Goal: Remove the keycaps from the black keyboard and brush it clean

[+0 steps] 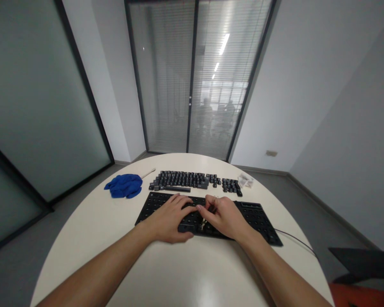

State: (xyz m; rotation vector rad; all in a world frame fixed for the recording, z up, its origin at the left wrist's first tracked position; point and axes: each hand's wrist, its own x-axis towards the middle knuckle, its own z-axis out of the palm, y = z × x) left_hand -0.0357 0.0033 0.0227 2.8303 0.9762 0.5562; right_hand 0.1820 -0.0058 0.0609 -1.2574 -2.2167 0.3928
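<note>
A black keyboard with its keycaps off lies on the white round table in front of me. My left hand rests on its left half, fingers spread and thumb near the front edge. My right hand is closed in a pinch over the keyboard's middle, its fingertips close to my left forefinger. Just below the right fingers shows a small yellowish thing, too small to name. What the pinch holds is hidden. Behind the keyboard, black keycaps stand in rows, with a long space-bar keycap in front.
A crumpled blue cloth lies at the table's left, beside a thin white stick. More keycaps and a small clear packet sit at the back right. A black cable runs off the right edge. A chair stands there.
</note>
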